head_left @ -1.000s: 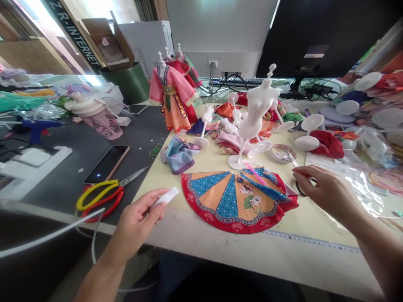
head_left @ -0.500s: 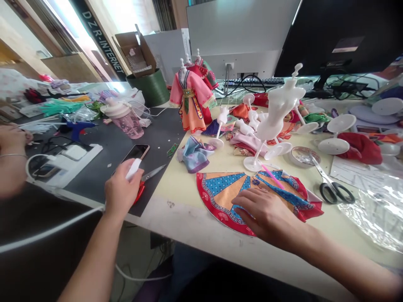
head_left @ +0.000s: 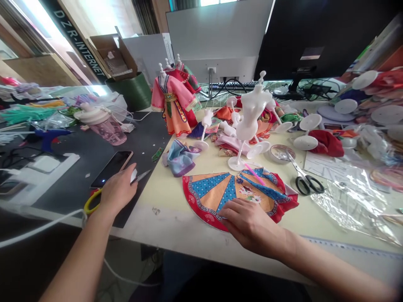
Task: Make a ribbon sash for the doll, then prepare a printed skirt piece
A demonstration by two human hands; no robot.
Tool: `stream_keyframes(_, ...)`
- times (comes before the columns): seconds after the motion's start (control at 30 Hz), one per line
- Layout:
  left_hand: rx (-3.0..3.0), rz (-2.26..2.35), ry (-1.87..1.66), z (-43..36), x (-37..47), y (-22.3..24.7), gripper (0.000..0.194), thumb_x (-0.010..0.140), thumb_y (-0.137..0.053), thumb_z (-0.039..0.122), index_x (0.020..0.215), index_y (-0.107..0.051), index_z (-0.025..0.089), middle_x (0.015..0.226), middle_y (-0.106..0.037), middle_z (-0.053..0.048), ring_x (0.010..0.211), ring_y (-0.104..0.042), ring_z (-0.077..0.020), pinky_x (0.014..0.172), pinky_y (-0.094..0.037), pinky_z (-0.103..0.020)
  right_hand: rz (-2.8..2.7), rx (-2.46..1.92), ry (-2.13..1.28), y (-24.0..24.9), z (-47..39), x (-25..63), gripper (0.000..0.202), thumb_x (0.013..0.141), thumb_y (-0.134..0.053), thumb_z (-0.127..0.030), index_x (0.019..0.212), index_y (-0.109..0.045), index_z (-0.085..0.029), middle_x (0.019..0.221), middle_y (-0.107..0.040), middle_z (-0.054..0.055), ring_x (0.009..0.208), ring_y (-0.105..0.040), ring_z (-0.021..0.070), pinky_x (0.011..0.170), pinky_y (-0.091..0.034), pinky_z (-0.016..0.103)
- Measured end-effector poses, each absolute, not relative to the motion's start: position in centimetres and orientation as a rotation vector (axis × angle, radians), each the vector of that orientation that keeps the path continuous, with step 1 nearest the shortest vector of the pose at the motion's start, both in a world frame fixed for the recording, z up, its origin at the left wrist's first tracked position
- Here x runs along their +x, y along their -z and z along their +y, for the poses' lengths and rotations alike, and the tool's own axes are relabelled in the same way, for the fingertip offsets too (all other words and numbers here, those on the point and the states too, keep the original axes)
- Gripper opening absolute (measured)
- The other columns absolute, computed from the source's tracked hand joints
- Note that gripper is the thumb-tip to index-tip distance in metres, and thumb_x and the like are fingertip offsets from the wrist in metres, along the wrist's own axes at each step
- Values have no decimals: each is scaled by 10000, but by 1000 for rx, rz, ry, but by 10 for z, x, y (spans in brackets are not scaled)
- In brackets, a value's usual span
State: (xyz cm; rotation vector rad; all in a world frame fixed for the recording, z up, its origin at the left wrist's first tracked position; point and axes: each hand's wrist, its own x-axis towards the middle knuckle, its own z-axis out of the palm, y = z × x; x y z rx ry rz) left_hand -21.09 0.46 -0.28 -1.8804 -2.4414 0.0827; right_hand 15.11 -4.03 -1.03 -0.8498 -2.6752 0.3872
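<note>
My left hand point(head_left: 119, 189) is closed around a small white tool, with only its tip point(head_left: 133, 175) showing. A white cord point(head_left: 47, 228) runs up to that wrist. Beneath the hand lie scissors, their yellow handle ring point(head_left: 92, 203) and blade point(head_left: 143, 175) sticking out either side. A phone point(head_left: 112, 167) is just behind. My right hand point(head_left: 247, 222) rests palm down, fingers stretched and slightly bent, on a fan-shaped doll skirt point(head_left: 208, 195) of orange and blue panels with a red border. The skirt's right part is rumpled, and a pink stick point(head_left: 255, 174) lies across its top.
A white doll mannequin point(head_left: 252, 113) stands behind the skirt, with dressed ones point(head_left: 171, 102) further back. Black-handled scissors point(head_left: 304, 178) and clear plastic film point(head_left: 349, 205) lie to the right. Crumpled blue cloth point(head_left: 181, 157), a tumbler point(head_left: 102, 123) and a blue glue gun point(head_left: 50, 136) are leftward.
The view has swung right, so the table's things appear further left. My left hand sits lower and nearer the scissors, hiding more of the white tool. My right hand stays on the skirt.
</note>
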Motion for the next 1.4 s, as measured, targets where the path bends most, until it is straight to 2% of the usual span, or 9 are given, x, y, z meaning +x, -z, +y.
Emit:
stream_keyframes(0.2,-1727,-2640,149,-5,-203,-34,679,835,-511,396,1445,-242,267,1238,-612,-95,1003,-625,-341,799,-495,-448,-2644,-868,-413,16,-43,157,190,864,-405,-101,840,-585,-156,776,-602,59,684,-496,156,626,-381,288)
stream_keyframes(0.33,-1543,-2544,886,-21,-196,-62,769,660,-749,359,1354,-418,333,1022,-705,4,891,-654,-259,779,-539,-444,-2575,-858,-494,14,-44,156,213,895,-387,-134,894,-599,-152,779,-612,65,704,-527,159,625,-401,285)
stream_keyframes(0.5,-1569,-2034,2224,-30,-174,-90,681,524,-815,143,1152,-610,308,869,-694,74,710,-625,-122,583,-577,-262,-2388,-812,-599,4,-45,154,204,903,-414,-148,933,-615,-162,800,-637,65,737,-570,158,638,-439,285)
stream_keyframes(0.63,-1740,-2016,2632,-31,-139,-99,632,557,-783,96,1135,-626,297,649,-655,58,497,-512,-78,354,-431,-146,-1881,-978,-734,-4,-39,158,130,885,-501,-212,888,-629,-189,809,-650,39,744,-589,147,681,-468,294)
stream_keyframes(0.7,-1815,-2056,2788,-32,-120,-96,662,551,-779,90,1168,-616,264,611,-643,49,413,-434,-44,346,-410,-137,-1649,-1086,-960,-6,-36,158,146,886,-515,-277,890,-643,-207,850,-659,30,780,-602,144,707,-479,290)
stream_keyframes(0.9,-1999,-2386,3071,-37,-71,-74,700,609,-783,123,1249,-535,264,661,-612,47,522,-506,-50,486,-462,-137,-1435,-833,-2008,-8,-41,146,270,816,-605,-409,954,-655,-183,904,-659,34,802,-591,137,736,-463,274)
stream_keyframes(1.03,-2167,-2432,3067,-40,-53,-60,679,663,-768,153,1278,-498,254,670,-556,50,523,-457,-29,473,-395,-117,-1398,-534,-2301,-16,-50,136,345,718,-693,-405,941,-604,-157,789,-622,20,730,-539,126,674,-426,251)
stream_keyframes(1.23,-2232,-2369,2998,-42,-51,-37,619,804,-658,298,1357,-393,216,760,-608,9,604,-495,-65,573,-430,-169,-1672,-798,-2119,-25,-67,140,260,698,-680,-196,881,-494,-205,704,-514,-42,629,-472,89,589,-405,214)
stream_keyframes(1.4,-2533,-2430,2373,-50,-58,-22,488,882,-550,327,1328,-417,177,868,-685,-63,706,-576,-126,644,-458,-232,-1802,-1071,-1521,-14,-72,157,197,763,-618,-240,922,-508,-203,754,-501,-16,621,-454,96,567,-422,234)
